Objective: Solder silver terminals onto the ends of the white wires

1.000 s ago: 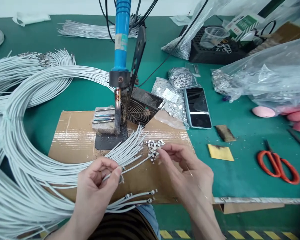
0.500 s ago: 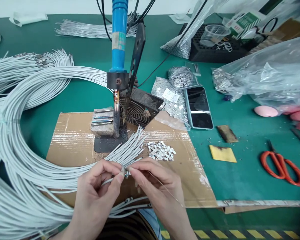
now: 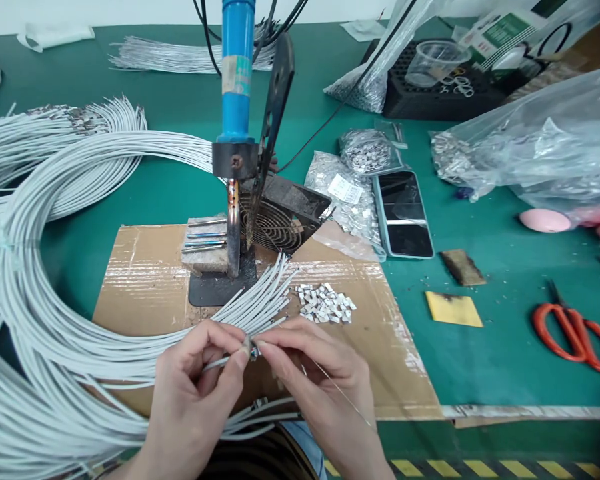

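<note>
My left hand [image 3: 195, 387] is closed, its thumb and forefinger pinching a white cable [image 3: 215, 363] near its end. A small shiny metal connector [image 3: 255, 352] sits at that end, between both hands' fingertips. My right hand [image 3: 325, 380] is closed too, its thumb and forefinger against the connector. A thin silvery solder wire [image 3: 347, 398] runs through its fingers and trails over the back of the hand. Just beyond stands a blue-handled soldering iron [image 3: 236, 100], pointing down in a stand. Fingertips hide part of the joint between cable and connector.
Coiled white cables [image 3: 25, 267] fill the left. Small metal pieces [image 3: 326, 303] lie piled on the cardboard [image 3: 395, 360], near a small fan [image 3: 275, 223]. Rightward are a phone [image 3: 405, 213], a yellow sponge [image 3: 453, 309], red-handled scissors [image 3: 573, 333] and plastic bags [image 3: 535, 147].
My hands keep the same pinch, with only a slight shift of the right hand. The view has turned a little, so things at the right appear farther right.
</note>
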{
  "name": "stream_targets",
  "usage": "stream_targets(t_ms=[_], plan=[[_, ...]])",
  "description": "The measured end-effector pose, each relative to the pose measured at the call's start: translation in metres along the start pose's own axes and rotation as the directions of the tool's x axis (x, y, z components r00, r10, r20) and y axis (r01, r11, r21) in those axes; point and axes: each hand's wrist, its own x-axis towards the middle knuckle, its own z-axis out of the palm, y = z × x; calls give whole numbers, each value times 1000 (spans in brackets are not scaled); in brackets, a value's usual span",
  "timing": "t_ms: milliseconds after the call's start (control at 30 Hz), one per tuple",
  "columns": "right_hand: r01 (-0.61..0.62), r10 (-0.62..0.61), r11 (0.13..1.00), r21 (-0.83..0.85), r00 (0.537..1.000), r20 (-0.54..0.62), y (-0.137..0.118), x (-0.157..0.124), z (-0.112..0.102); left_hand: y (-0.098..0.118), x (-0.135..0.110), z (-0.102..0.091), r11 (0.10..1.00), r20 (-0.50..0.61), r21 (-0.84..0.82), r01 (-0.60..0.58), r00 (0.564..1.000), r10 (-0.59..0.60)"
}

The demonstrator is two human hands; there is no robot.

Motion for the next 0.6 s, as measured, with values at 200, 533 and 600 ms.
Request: stream_targets(t_ms=[200, 533, 600], plan=[[-4, 4, 999, -46, 1000, 8, 0, -1, 0, 0, 0, 2, 1000, -22, 1, 8, 1000, -8], [-20, 22, 980, -199, 1000, 12, 14, -16, -8, -9, 10, -3, 996, 25, 44, -80, 997, 79], [-61, 56, 978, -201, 998, -28, 18, -19, -11, -11, 12, -4, 993, 8, 68, -100, 995, 100]])
